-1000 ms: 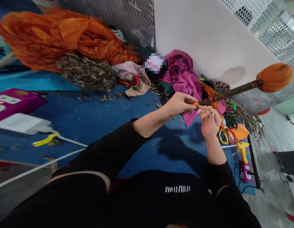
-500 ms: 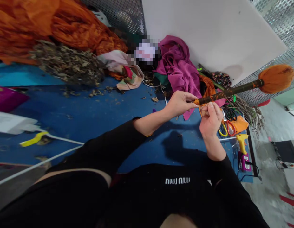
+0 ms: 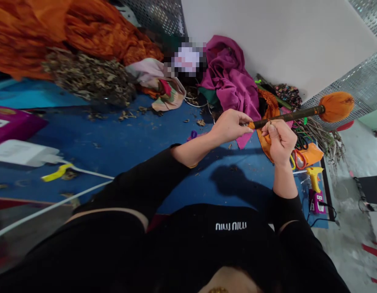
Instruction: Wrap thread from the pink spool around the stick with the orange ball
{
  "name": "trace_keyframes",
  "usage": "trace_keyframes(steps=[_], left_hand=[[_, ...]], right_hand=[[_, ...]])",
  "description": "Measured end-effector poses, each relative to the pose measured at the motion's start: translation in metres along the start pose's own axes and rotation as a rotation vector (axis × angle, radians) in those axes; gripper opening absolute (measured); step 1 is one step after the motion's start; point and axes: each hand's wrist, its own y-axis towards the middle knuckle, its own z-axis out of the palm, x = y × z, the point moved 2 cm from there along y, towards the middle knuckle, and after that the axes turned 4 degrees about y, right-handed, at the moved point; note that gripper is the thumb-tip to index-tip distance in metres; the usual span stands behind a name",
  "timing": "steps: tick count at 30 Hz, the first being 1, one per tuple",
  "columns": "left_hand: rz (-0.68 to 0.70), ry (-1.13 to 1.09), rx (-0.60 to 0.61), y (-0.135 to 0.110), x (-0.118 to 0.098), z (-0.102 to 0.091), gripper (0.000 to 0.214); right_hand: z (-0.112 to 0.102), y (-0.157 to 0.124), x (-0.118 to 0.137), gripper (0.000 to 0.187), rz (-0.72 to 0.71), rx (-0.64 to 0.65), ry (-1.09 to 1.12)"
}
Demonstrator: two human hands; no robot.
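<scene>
A rounded orange cloth bud [image 3: 336, 107] sits at the far end of a long dark wrapped stem [image 3: 290, 116] with orange streaks. My left hand [image 3: 230, 124] is closed round the stem's near end, where some orange shows at the fingertips. Just below the stem, my right hand [image 3: 280, 140] is pinched, its fingertips close to the wrapping; what they hold is too small to make out. Behind the hands an orange cloth strip [image 3: 265, 142] hangs down beside a crumpled magenta cloth [image 3: 234, 83].
On the blue table [image 3: 121, 138] lie dried plant matter [image 3: 90, 77], orange fabric [image 3: 109, 36], a white adapter [image 3: 23, 153] with cables, red-handled scissors [image 3: 299, 158], a yellow glue gun [image 3: 314, 176] and a purple power strip [image 3: 317, 201]. A white board [image 3: 267, 40] leans behind.
My right hand has shifted right along the stem, away from my left hand. The stem has turned a little, and the bud shows lower and further left. The whole view has shifted slightly.
</scene>
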Motion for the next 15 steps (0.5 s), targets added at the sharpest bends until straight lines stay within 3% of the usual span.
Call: trace_keyframes(steps=[6, 10, 15], left_hand=[[0.003, 0.066, 0.017, -0.002, 0.002, 0.002, 0.032], [0.007, 0.099, 0.034, -0.004, -0.002, 0.001, 0.031], [0.010, 0.197, 0.080, -0.008, -0.008, 0.001, 0.024]], right_hand=[[0.007, 0.000, -0.004, 0.030, -0.015, 0.121, 0.188], [0.010, 0.001, -0.013, 0.031, 0.029, 0.086, 0.309], [0.012, 0.003, -0.021, 0.043, 0.132, 0.044, 0.295]])
